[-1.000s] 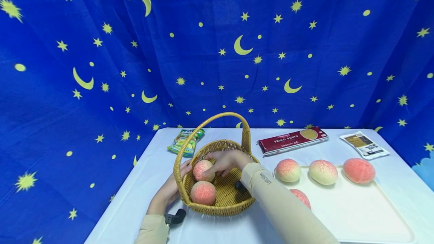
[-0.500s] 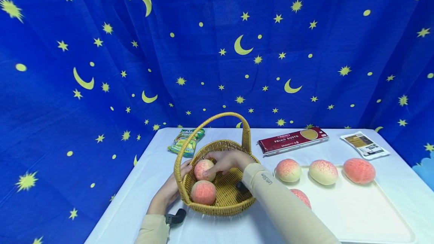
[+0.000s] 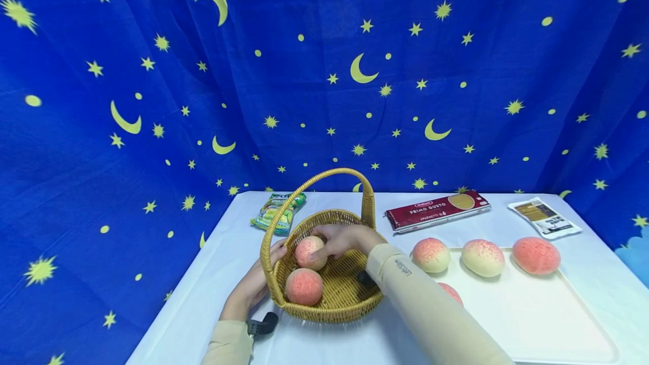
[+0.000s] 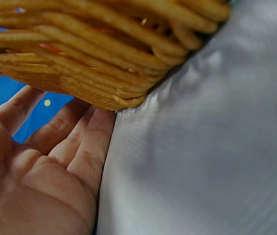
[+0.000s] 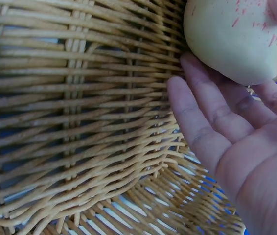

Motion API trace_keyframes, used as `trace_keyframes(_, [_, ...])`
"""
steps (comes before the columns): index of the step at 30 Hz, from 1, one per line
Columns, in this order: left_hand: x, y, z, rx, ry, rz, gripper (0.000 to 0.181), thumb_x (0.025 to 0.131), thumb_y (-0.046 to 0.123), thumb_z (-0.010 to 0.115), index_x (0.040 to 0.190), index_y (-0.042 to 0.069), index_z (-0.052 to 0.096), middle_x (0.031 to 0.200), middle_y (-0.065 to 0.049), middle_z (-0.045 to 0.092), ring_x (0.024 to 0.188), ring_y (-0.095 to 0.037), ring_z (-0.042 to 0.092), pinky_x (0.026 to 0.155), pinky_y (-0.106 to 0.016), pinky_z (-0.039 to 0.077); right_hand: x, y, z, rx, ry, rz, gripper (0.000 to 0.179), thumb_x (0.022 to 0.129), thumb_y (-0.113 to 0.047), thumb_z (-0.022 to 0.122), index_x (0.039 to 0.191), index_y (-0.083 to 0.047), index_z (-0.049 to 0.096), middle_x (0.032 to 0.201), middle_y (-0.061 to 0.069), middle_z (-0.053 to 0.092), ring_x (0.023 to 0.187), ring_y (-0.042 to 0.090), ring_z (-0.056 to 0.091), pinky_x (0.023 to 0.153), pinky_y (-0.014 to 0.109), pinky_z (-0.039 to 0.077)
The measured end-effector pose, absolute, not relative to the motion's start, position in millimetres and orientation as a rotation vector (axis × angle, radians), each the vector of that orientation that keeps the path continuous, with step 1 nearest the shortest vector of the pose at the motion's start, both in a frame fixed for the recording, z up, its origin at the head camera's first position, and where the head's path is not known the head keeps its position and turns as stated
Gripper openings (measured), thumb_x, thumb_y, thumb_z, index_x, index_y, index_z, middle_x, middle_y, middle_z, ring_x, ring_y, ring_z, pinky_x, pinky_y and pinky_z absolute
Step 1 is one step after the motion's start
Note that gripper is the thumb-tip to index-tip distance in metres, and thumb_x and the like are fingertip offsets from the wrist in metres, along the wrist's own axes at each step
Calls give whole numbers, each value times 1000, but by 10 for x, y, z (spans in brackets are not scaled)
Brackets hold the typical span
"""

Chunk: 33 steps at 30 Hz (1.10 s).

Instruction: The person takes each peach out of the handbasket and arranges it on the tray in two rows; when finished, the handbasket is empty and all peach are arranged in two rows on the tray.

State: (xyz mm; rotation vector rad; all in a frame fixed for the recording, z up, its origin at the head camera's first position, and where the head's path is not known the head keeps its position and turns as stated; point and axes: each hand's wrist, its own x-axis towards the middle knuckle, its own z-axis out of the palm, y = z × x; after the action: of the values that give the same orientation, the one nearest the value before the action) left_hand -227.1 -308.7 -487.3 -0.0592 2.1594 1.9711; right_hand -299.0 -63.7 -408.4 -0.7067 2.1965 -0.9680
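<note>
A brown wicker basket [image 3: 342, 314] with a tall arched handle stands on the white tablecloth. Inside it, my right hand [image 3: 346, 239] holds a pale yellow and pink peach [image 3: 307, 251] between thumb and fingers, near the basket's left wall. The right wrist view shows that peach [image 5: 236, 41] with fingers under it and the thumb on its upper side. A pinker peach [image 3: 304, 286] lies in the basket just in front of it. My left hand [image 3: 256, 280] rests against the basket's outer left side, its fairly straight fingers touching the wicker [image 4: 94, 58].
At right, a white tray [image 3: 537, 320] bears several peaches [image 3: 483, 258], one partly hidden by my right sleeve. Behind lie a red spaghetti pack [image 3: 438, 211], a white and brown packet [image 3: 544, 217] and a green snack bag [image 3: 279, 213]. A blue starry curtain [image 3: 304, 72] hangs behind.
My right hand and the peach it holds have shifted slightly right and back inside the basket. My left hand and the basket have stayed in place.
</note>
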Motion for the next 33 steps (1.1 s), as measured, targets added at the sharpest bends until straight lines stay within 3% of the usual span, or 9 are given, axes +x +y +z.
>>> trace_keyframes(8, [-2271, -3095, -4877, -70, 2168, 1966, 72, 108, 45, 57, 168, 12, 34, 170, -19, 42, 156, -36, 42, 128, -50, 36, -3005, -614, -4086, -693, 2194, -997, 59, 95, -32, 82, 142, -7, 56, 134, 9, 64, 123, 25, 63, 101, 48, 61])
trace_keyframes(14, [-2283, -3106, -4885, -26, 2153, 1976, 67, 110, 43, 53, 167, 12, 36, 168, -18, 45, 152, -31, 46, 120, -36, 43, -2990, -656, -4037, -781, 2181, -980, 62, 99, -27, 78, 155, -19, 52, 156, 10, 54, 134, 30, 59, 101, 51, 60])
trace_keyframes(20, [-2286, -3117, -4884, -10, 2139, 1984, 66, 111, 42, 52, 167, 12, 36, 166, -19, 47, 149, -28, 49, 112, -28, 46, -2972, -718, -3982, -867, 2210, -880, 55, 102, -27, 74, 154, -25, 56, 154, 7, 54, 116, 25, 61, 91, 51, 61])
trace_keyframes(26, [-2278, -3115, -4877, -16, 2143, 1971, 67, 111, 44, 53, 168, 13, 35, 167, -19, 46, 151, -30, 47, 112, -28, 46, -2963, -745, -3978, -845, 2228, -846, 62, 94, -22, 83, 151, -27, 57, 148, 6, 57, 120, 23, 60, 94, 48, 62])
trace_keyframes(33, [-2283, -3115, -4880, -7, 2139, 1977, 67, 111, 43, 51, 168, 12, 34, 167, -19, 45, 150, -29, 47, 115, -30, 45, -2974, -766, -4003, -841, 2261, -851, 62, 86, -9, 88, 139, -27, 62, 139, 4, 60, 111, 21, 60, 87, 45, 62])
